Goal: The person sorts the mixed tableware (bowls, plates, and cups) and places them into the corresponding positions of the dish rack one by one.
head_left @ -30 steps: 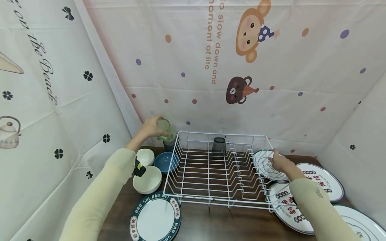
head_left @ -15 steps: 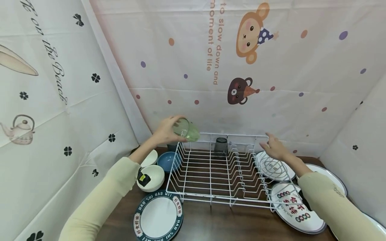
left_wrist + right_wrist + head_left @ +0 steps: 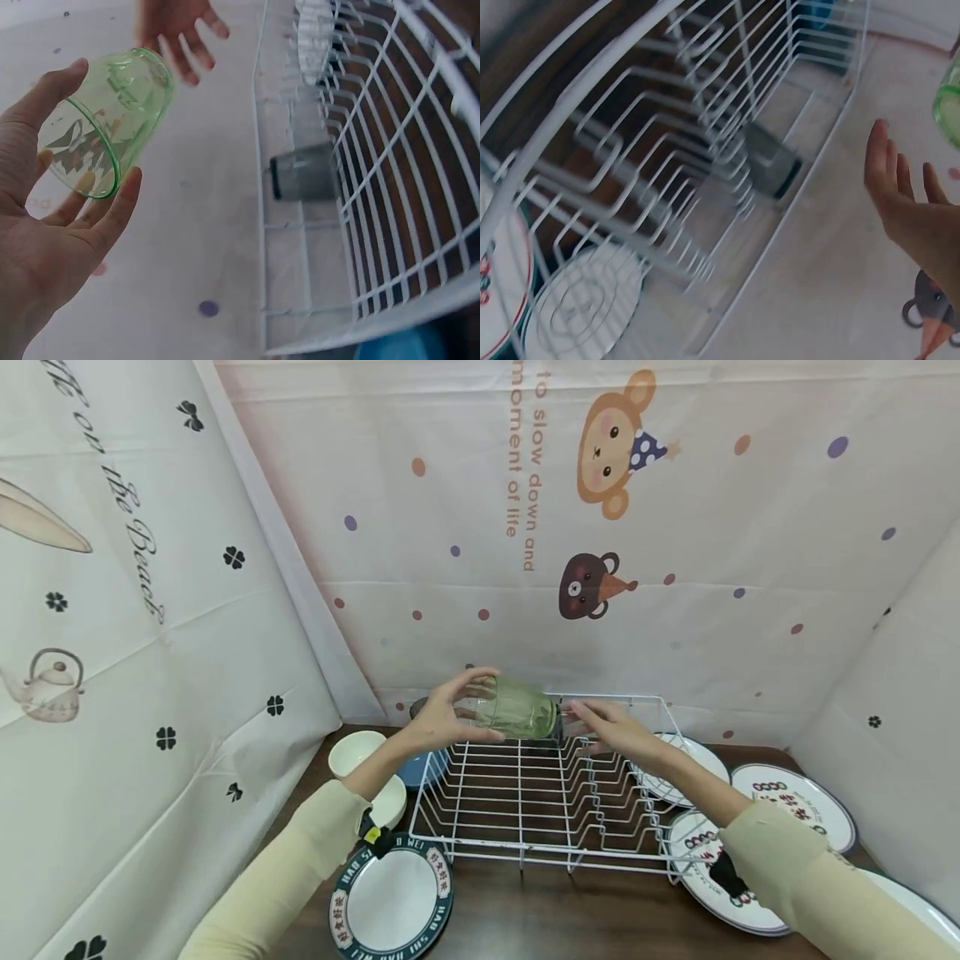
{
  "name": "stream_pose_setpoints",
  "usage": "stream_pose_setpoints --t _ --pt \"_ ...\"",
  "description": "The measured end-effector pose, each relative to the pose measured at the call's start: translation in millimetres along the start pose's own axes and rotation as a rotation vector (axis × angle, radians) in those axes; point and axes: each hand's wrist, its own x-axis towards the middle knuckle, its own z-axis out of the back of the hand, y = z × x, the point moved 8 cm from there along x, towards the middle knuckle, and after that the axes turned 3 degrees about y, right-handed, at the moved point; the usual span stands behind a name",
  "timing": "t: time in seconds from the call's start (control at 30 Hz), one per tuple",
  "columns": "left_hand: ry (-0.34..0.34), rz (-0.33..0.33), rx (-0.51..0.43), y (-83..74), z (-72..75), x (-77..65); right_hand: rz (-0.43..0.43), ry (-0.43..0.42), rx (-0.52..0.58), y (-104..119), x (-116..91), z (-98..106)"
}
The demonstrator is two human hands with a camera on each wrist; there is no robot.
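My left hand [image 3: 441, 720] grips a green clear glass [image 3: 517, 710] by its rim end, thumb on one side and fingers on the other. The glass lies tilted sideways in the air above the back of a white wire dish rack [image 3: 517, 847], its base pointing right. Close to that base is my right hand [image 3: 622, 732], fingers extended; the right wrist view shows a gap between this hand [image 3: 911, 199] and the glass. A dark grey glass [image 3: 304, 174] stands upside down at the rack's back, mostly hidden behind the green one in the head view.
Pale bowls [image 3: 354, 752] and a blue bowl [image 3: 420, 772] stand left of the rack. Green-rimmed plates [image 3: 393, 902] lie stacked at front left. White plates with red lettering [image 3: 795, 806] lie to the right. Patterned cloth walls close off the back and sides.
My left hand has carried the green glass rightward from beyond the rack's left side to over its back. My right hand has left the rack's right side and come left toward the glass.
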Motion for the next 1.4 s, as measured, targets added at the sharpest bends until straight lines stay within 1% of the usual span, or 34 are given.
stream_pose_setpoints --t 0.1,0.17,0.23,0.3,0.43,0.6,0.7,0.77,0.87,0.93,0.97,1.03,1.1,1.17,1.2,1.23,1.27,1.33,1.4 --pt "-0.018 0.006 -0.037 5.5 -3.3 -4.7 -0.024 0.073 0.213 9.0 6.7 -21.0" --pt "-0.032 0.005 -0.036 8.2 -4.1 -6.0 -0.032 0.092 0.301 12.5 9.0 -29.7" --pt "-0.041 0.007 -0.035 10.3 -4.8 -6.9 -0.035 0.101 0.363 13.6 10.2 -35.8" --pt "-0.042 0.014 -0.039 12.6 -6.3 -7.5 -0.047 0.107 0.391 11.9 10.4 -39.7" --pt "-0.013 0.018 -0.06 14.6 -13.2 -9.2 -0.065 0.127 0.454 7.6 10.3 -46.1" --pt "-0.002 0.019 -0.086 16.7 -18.5 -11.4 -0.092 0.111 0.601 0.6 11.9 -48.8" --pt "0.01 0.023 -0.104 20.6 -20.0 -12.1 -0.105 0.1 0.655 -3.3 12.2 -48.5" --pt "0.037 0.03 -0.102 23.6 -21.7 -12.3 -0.114 0.094 0.666 -5.8 12.0 -47.6" --pt "0.079 0.061 -0.064 29.2 -22.4 -13.6 -0.123 0.069 0.605 -10.7 10.8 -42.4" --pt "0.083 0.098 -0.024 35.2 -19.7 -15.6 -0.136 0.038 0.558 -15.0 9.3 -36.2" --pt "0.071 0.125 0.002 39.4 -17.1 -17.5 -0.141 0.018 0.534 -17.2 8.1 -32.4" --pt "0.004 0.167 0.083 49.1 -9.6 -23.0 -0.151 -0.015 0.506 -20.8 5.8 -24.7" --pt "-0.091 0.208 0.18 60.5 -2.9 -32.0 -0.157 -0.042 0.497 -24.2 4.4 -17.5" --pt "-0.181 0.259 0.282 75.4 -0.6 -44.5 -0.153 -0.063 0.481 -25.8 4.3 -11.1" --pt "-0.218 0.272 0.328 82.1 -1.6 -50.6 -0.154 -0.078 0.475 -26.2 4.9 -7.9" --pt "-0.243 0.29 0.358 88.2 -3.8 -56.4 -0.154 -0.093 0.466 -26.5 5.7 -4.7" --pt "-0.254 0.315 0.379 94.7 -7.2 -61.8 -0.156 -0.11 0.457 -26.4 6.6 -1.9" --pt "-0.254 0.351 0.411 106.8 -14.4 -70.0 -0.164 -0.149 0.441 -25.4 8.4 3.1" --pt "-0.26 0.36 0.428 112.6 -19.7 -75.1 -0.174 -0.192 0.424 -24.4 10.7 7.4"
